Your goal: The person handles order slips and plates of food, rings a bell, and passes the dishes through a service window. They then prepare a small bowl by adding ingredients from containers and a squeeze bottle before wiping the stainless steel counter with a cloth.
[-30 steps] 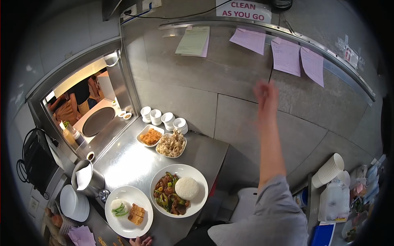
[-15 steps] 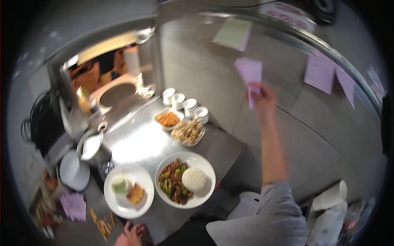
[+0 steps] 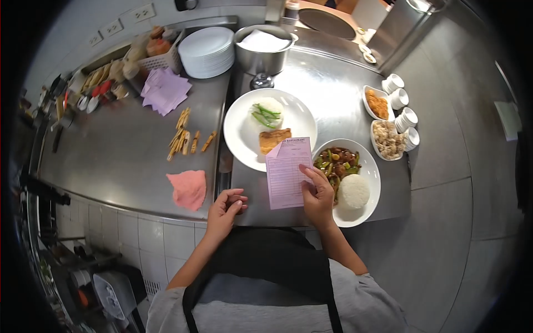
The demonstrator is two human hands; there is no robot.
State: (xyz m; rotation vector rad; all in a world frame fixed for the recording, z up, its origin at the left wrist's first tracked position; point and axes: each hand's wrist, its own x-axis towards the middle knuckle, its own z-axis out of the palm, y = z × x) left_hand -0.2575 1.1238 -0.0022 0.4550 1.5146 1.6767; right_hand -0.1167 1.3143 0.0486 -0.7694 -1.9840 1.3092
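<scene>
My right hand (image 3: 318, 195) pinches a pink order slip (image 3: 286, 180) with printed lines over the counter's front. The slip's upper left corner is folded, and it overlaps the near edge of a white plate (image 3: 236, 139). On that plate are rice with green vegetables (image 3: 267, 112) and a browned fried piece (image 3: 275, 139). Partly behind my right hand sits a second plate (image 3: 373, 200), bearing rice (image 3: 353, 191) and a dark meat-and-pepper stir-fry (image 3: 337, 161). My left hand (image 3: 226, 209) is empty, its fingers loosely bent, beside a pink cloth (image 3: 189, 189).
Wooden clothespins (image 3: 182, 136) and pink papers (image 3: 165, 90) lie on the left counter. Stacked plates (image 3: 207, 52) and a metal pot (image 3: 262, 58) stand at the back. To the right are two food bowls (image 3: 387, 140) (image 3: 378, 104) and several small white cups (image 3: 407, 119).
My right hand has come down from the wall area at upper right to the counter with the pink slip. The view has swung left, and my left hand is now by the counter edge.
</scene>
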